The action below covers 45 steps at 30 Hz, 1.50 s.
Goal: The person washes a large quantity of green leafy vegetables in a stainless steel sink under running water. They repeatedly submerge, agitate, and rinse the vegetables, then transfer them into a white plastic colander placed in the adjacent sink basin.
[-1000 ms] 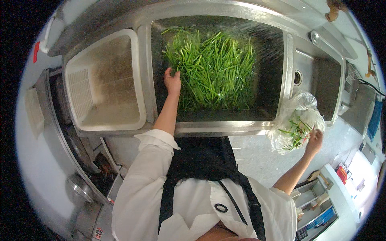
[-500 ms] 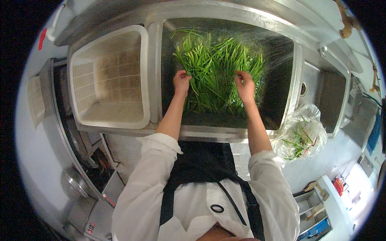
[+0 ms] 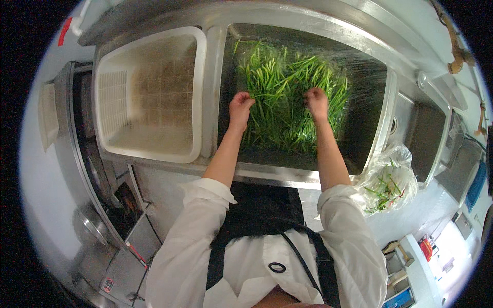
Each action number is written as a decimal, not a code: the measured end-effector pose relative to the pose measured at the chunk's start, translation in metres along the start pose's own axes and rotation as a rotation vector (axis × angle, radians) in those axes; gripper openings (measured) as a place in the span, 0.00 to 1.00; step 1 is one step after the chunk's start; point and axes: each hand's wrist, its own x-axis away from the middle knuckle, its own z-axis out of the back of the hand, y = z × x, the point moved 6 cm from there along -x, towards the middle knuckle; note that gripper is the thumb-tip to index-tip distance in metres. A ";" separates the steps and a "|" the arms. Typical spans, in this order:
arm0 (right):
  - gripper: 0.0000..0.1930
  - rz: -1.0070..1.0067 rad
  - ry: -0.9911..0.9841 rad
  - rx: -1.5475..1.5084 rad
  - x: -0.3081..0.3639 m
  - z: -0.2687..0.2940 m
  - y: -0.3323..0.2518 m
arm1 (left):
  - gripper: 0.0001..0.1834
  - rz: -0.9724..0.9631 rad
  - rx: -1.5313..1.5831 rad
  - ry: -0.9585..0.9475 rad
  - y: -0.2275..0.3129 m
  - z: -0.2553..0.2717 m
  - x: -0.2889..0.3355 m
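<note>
Long, thin green stalks [image 3: 287, 115], perhaps chives or a similar leafy vegetable, lie in a wet heap in the middle sink basin [image 3: 367, 102]. At the heap's left edge, my left hand [image 3: 240, 110] is closed, thumb and fingers pinching the ends of some stalks. My right hand [image 3: 317, 105] is over the right part of the heap with its fingers curled in. Those fingers are a little blurred, and whatever they may hold is hidden.
Left of the basin stands a white plastic basket [image 3: 197, 97] with slotted sides. Water sprays across the basin's upper right. A clear plastic bag [image 3: 405, 159] with green scraps hangs at the front right edge, beside another sink basin [image 3: 429, 123].
The whole view has shifted, so the sink sits further right. My right hand has moved slightly leftward over the stalks; my left hand keeps to the heap's left edge.
</note>
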 end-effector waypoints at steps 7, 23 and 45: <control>0.09 0.034 0.178 0.159 0.039 0.068 0.012 | 0.11 0.099 0.128 -0.037 0.020 -0.020 0.021; 0.14 0.276 -0.154 0.193 0.042 -0.025 -0.033 | 0.08 -0.574 -0.511 -0.166 0.080 -0.066 0.090; 0.07 -0.298 -0.637 -0.736 0.099 0.007 -0.100 | 0.22 -0.041 -0.266 -0.589 0.040 -0.102 0.042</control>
